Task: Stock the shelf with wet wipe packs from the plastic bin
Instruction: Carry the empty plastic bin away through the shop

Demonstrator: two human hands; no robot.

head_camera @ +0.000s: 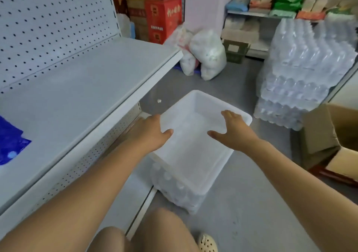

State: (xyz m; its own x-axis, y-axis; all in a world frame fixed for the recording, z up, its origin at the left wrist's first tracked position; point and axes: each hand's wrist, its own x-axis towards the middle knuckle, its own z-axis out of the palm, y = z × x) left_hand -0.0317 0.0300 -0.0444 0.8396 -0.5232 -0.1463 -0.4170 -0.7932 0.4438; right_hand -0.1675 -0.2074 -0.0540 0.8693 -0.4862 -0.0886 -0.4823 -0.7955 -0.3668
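White see-through plastic bin (197, 94) is down low over the floor (251, 203), just off the front edge of the shelf (87, 81). Its near end is over a shrink-wrapped pack of bottles (174, 191). Can't tell if it's actually resting on that or being held a bit above it. The bare bottom of the bin is showing.

Both hands are on it. The left grip (153, 133) is clamped on the left rim, thumb hooked inside and fingers hidden down the outer wall. The right grip (234, 133) is clamped on the right rim, fingers curled over the edge and thumb spread inside.

Blue packs (9, 143) sit at the left end of the shelf, near its front edge. Pretty sure those are the wet wipe packs, but they're too blurry to read.

Beyond that there's a tall stack of bottled water packs (302, 73) toward the far right of the floor and an open cardboard box (329, 135) at the right edge. White sacks (205, 54) lean past the shelf's far end, with red cartons (162, 17) behind them.
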